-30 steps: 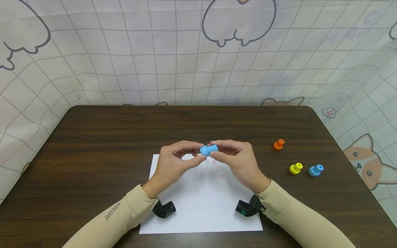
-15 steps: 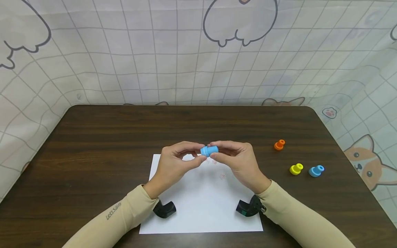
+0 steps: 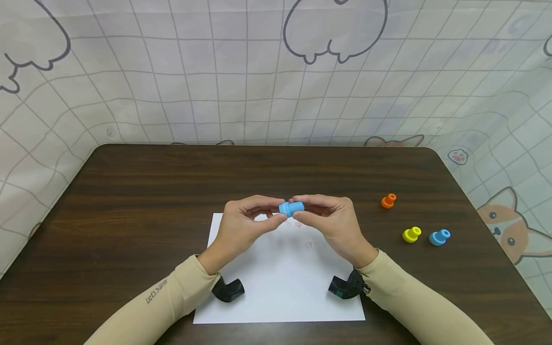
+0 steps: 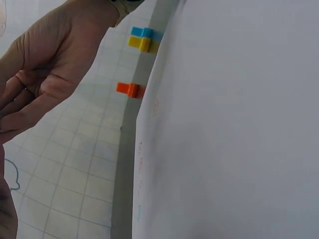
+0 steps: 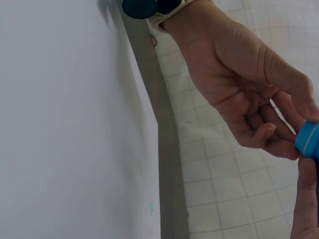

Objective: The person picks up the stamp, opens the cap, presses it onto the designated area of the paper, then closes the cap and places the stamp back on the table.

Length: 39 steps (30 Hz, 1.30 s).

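Both hands hold one small blue stamp (image 3: 291, 209) above the far edge of a white sheet of paper (image 3: 276, 287). My left hand (image 3: 241, 227) pinches its wider, ringed end between thumb and fingers. At the narrower end, my right hand (image 3: 338, 227) grips it the same way. The stamp lies nearly sideways between the fingertips. In the right wrist view its blue ringed end (image 5: 306, 139) shows at the right edge. Small reddish flower prints (image 3: 308, 245) mark the paper's upper part, and a faint green mark (image 5: 151, 208) shows near its edge.
To the right on the dark wooden table (image 3: 172, 177) stand an orange stamp (image 3: 388, 201), a yellow stamp (image 3: 411, 235) and a second blue stamp (image 3: 439, 237). A pale grid-patterned curtain (image 3: 241, 96) with cartoon animals hangs behind and beside the table.
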Available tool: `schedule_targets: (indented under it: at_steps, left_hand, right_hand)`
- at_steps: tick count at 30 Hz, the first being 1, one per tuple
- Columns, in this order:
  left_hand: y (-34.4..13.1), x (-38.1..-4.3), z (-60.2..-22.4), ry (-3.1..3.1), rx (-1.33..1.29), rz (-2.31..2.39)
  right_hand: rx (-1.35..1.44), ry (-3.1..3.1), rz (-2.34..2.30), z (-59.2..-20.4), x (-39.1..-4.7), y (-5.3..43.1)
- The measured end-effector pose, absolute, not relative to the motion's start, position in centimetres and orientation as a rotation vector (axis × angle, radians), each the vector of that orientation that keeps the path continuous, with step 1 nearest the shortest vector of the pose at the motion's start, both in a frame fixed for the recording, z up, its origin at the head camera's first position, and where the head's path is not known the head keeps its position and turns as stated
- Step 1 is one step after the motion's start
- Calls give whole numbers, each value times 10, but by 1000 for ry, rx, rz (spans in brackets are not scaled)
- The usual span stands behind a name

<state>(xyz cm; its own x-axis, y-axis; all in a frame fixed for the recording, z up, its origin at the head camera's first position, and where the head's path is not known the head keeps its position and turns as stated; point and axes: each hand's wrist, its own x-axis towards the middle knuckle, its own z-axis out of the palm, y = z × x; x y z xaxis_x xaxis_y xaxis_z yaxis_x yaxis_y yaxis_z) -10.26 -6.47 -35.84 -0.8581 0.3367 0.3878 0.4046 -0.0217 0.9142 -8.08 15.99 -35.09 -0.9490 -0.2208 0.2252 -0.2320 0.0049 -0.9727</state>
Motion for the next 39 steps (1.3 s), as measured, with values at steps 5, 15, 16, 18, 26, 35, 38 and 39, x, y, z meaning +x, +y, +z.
schedule_targets:
  at_steps: [5,15,16,18,26,35,38,39]
  left_hand:
    - [-66,-103,-358,-2171,-823,-2037]
    - [-67,-100,-354,-2167,-812,-2055]
    - [-67,-100,-354,-2164,-813,-2055]
    - [-68,-100,-354,-2160,-816,-2054]
    - [-69,-99,-351,-2166,-826,-2029]
    - [-73,-98,-344,-2179,-821,-1987]
    - [-76,-100,-341,-2179,-827,-1967]
    - [-77,-101,-341,-2177,-830,-1959]
  right_hand:
    - [504,-2225,2139,-349,-80,160]
    - [517,-2228,2126,-346,-80,159]
    - [518,-2227,2127,-346,-80,159]
    - [519,-2227,2124,-345,-80,159]
    - [514,-2235,2105,-344,-80,159]
    - [539,-2187,2107,-341,-81,161]
    - [515,-2200,2063,-337,-82,165]
    - [503,-2208,2048,-336,-83,166]
